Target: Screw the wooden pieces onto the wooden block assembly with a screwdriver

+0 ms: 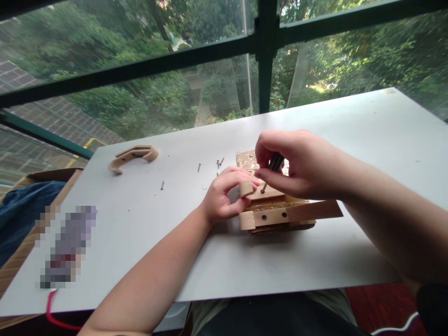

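A small wooden assembly [280,214] of light slats lies on the white table [140,242], a little right of the middle. My left hand [224,196] grips its left end, fingers curled over a rounded wooden piece [246,188]. My right hand [297,163] is closed around a dark-handled screwdriver [275,165], held upright with its tip down on the top of the assembly. Two dark screw heads show on the front slat [273,217].
A curved wooden piece [133,156] lies at the far left of the table. Several loose screws [219,163] are scattered behind the assembly, and one [162,185] lies further left. A blurred object [66,247] sits near the left edge. A window stands just beyond the table.
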A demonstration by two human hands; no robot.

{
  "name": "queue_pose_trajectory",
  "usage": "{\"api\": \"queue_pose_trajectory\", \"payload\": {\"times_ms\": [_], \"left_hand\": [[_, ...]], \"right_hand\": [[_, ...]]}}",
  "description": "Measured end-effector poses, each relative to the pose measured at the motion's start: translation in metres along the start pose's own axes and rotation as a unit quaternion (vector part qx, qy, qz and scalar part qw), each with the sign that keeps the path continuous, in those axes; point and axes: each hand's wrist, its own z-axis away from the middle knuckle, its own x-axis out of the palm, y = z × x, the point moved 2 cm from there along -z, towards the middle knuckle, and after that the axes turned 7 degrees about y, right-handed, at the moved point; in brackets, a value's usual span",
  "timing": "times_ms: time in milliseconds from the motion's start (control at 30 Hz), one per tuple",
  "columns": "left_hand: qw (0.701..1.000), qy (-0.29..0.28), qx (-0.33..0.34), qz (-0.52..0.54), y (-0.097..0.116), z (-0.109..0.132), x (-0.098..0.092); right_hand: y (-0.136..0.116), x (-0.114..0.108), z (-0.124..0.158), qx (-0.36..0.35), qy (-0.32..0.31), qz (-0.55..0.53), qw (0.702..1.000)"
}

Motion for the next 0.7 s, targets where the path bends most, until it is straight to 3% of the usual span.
{"api": "queue_pose_trajectory", "payload": {"times_ms": [167,467,700], "left_hand": [[1.000,-0.001,-0.012,-0.006,-0.001,0.000,0.000],[1.000,-0.003,-0.017,0.009,-0.008,0.004,0.002],[1.000,-0.003,-0.028,0.006,-0.007,0.004,0.001]], "right_hand": [[0.000,0.003,0.000,0.000,0.016,-0.018,1.000],[0.011,0.001,-0.006,0.085,0.021,-0.021,0.996],[0.013,0.000,-0.007,0.110,0.020,-0.010,0.994]]}}
